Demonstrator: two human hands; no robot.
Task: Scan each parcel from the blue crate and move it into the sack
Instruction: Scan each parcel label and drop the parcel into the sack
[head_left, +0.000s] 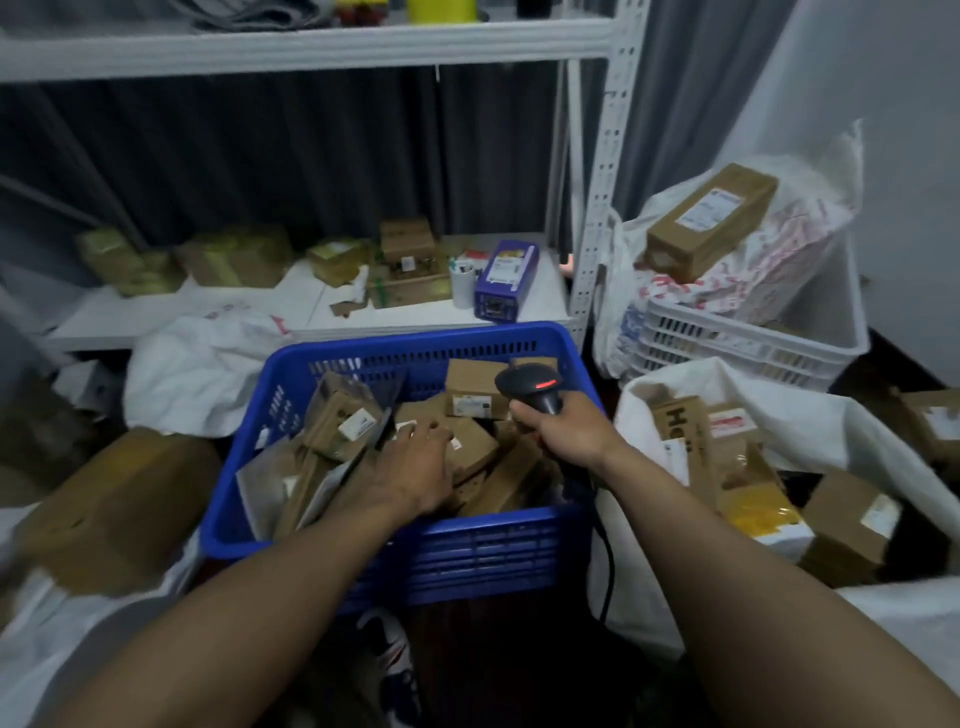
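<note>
The blue crate (395, 540) is seen in the middle, heaped with brown parcels (475, 395). The left hand (415, 467) is laid on the heap inside it; whether a parcel is gripped cannot be told. The scanner (530, 387), its red light lit, is clasped by the right hand (561, 431) above the crate's right side. The white sack (779, 395) is spread open just to the right, partly filled with parcels. Behind it a white crate (753, 338) is topped by a long carton (711, 226). A large cardboard box (114, 509) is set to the left, and the shelf (311, 306) behind is crowded with boxes, among them a purple box (506, 280).
</note>
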